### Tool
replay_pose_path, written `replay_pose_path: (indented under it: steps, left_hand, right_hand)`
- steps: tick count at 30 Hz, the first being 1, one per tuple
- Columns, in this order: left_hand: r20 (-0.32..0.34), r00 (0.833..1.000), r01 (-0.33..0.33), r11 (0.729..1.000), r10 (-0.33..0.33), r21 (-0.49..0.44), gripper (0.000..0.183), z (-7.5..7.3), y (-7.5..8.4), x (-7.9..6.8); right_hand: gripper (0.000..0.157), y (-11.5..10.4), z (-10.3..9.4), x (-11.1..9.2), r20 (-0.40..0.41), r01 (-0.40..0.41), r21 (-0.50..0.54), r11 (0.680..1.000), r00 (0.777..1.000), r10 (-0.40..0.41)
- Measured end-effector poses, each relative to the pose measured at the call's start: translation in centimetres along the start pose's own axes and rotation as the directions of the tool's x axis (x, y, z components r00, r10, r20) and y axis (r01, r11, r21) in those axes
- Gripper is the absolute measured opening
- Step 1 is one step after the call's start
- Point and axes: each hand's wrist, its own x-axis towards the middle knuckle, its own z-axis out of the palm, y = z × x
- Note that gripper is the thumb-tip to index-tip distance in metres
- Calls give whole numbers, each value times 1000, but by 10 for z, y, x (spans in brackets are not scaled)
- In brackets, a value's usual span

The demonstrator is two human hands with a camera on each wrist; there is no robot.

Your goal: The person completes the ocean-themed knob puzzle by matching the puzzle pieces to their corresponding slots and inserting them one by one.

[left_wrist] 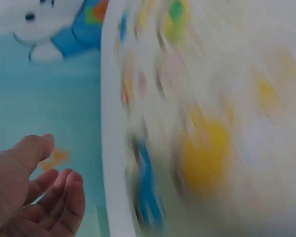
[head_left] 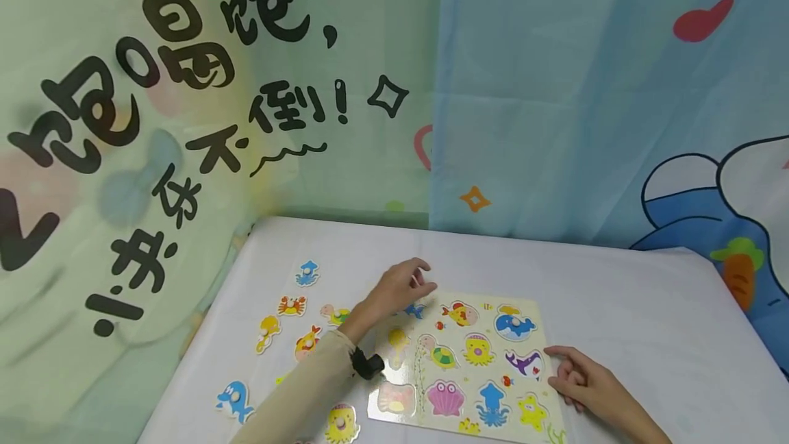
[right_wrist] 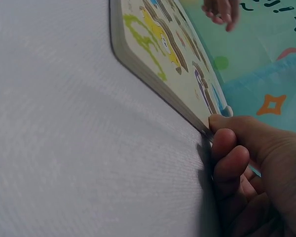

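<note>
A flat cream puzzle board (head_left: 453, 362) with printed sea animals lies on the white table, its thick edge showing in the right wrist view. Over its far left corner hangs my left hand (head_left: 397, 288), fingers loosely bent, nothing between thumb and fingertips in the left wrist view. At the board's right edge, my right hand (head_left: 585, 382) touches the side with its fingertips, the other fingers folded under. Left of the board lie loose knobbed pieces, among them a blue squid (head_left: 306, 273), a crab (head_left: 292, 305), a yellow seahorse (head_left: 268, 334) and a dolphin (head_left: 234, 401).
Nearer the front, a yellow octopus piece (head_left: 342, 423) lies beside the left sleeve (head_left: 302, 389). A turtle piece (head_left: 335, 314) and a fish piece (head_left: 307, 342) are partly behind that arm. Printed curtains (head_left: 555, 88) hang behind the white table (head_left: 647, 307).
</note>
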Motion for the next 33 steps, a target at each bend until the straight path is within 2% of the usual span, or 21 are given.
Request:
replay_pose_path:
  steps: [4, 10, 14, 16, 19, 22, 27, 33]
  left_hand:
    - [-92, 992, 88, 996, -86, 17, 35, -33, -34, -14]
    - [-230, 959, 182, 982, -167, 45, 31, -82, -75, -32]
    - [-257, 931, 290, 953, -259, 92, 30, -117, -102, -48]
    - [-232, 920, 349, 930, -317, 116, 29, -129, -114, -55]
    - [-156, 922, 377, 915, -356, 142, 28, -138, -128, -63]
    - [-100, 934, 356, 921, -344, 156, 27, -141, -137, -66]
    - [-137, 928, 365, 918, -346, 155, 24, -140, -139, -67]
    - [-131, 917, 394, 907, -377, 147, 22, -139, -138, -67]
  right_hand:
    - [66, 1, 0, -1, -10, -52, 9, 999, 999, 52]
    - [67, 0, 1, -2, -27, -91, 13, 996, 995, 91]
    - [66, 1, 1, -1, -24, -78, 13, 997, 997, 78]
    - [65, 2, 1, 0, -21, -68, 12, 998, 997, 68]
    - [65, 2, 1, 0, -18, -73, 12, 997, 997, 73]
    - [65, 0, 0, 1, -15, -64, 11, 998, 998, 65]
    - [67, -1, -1, 2, -14, -39, 10, 999, 999, 39]
    - [66, -1, 1, 0, -25, -73, 22, 997, 997, 73]
